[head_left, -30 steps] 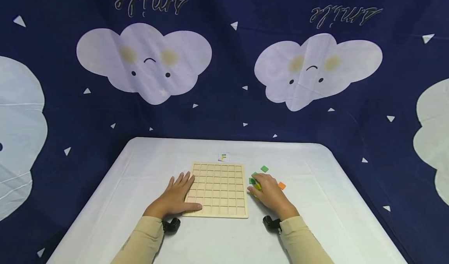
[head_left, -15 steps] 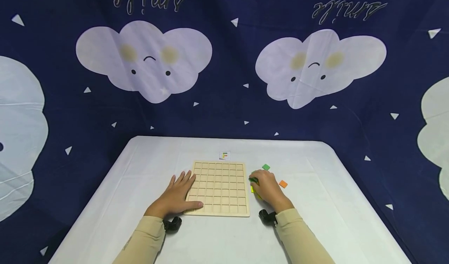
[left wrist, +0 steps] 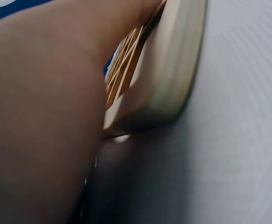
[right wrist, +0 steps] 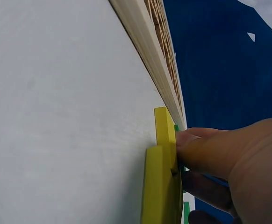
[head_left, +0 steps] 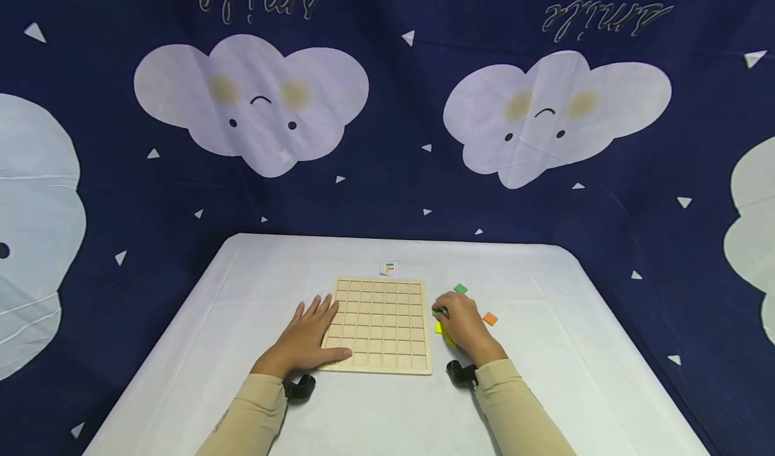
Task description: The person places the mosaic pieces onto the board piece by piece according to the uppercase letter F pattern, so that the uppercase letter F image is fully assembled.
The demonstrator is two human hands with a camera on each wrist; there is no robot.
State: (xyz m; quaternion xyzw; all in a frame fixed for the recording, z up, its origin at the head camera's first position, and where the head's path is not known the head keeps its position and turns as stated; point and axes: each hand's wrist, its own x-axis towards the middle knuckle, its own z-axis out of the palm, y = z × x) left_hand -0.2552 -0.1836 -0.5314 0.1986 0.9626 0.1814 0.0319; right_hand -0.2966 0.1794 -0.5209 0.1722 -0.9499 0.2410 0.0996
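My left hand point(head_left: 307, 338) lies with spread, straight fingers on the left edge of a wooden grid board point(head_left: 381, 325). In the left wrist view, that hand covers part of the board's corner point(left wrist: 173, 70). To the right of the board, my right hand point(head_left: 465, 321) pinches a green square tile point(head_left: 439, 311) between thumb and fingers; the hand covers much of it. Two yellow tiles point(head_left: 438, 327) lie just below those fingertips. The right wrist view has the yellow tiles point(right wrist: 163, 186) close up, overlapping in sight, with the thumb point(right wrist: 199, 144) just behind them.
Beyond the right hand lies another green tile point(head_left: 461, 288), and an orange tile point(head_left: 490, 319) sits to its right. A small printed card with a coloured grid point(head_left: 390, 268) rests behind the board. White cloth covers the table point(head_left: 375, 415); a dark blue curtain hangs behind.
My right hand has shifted slightly left, and its fingers have drawn together on a green tile. More of the yellow tiles shows. The left hand stays on the board.
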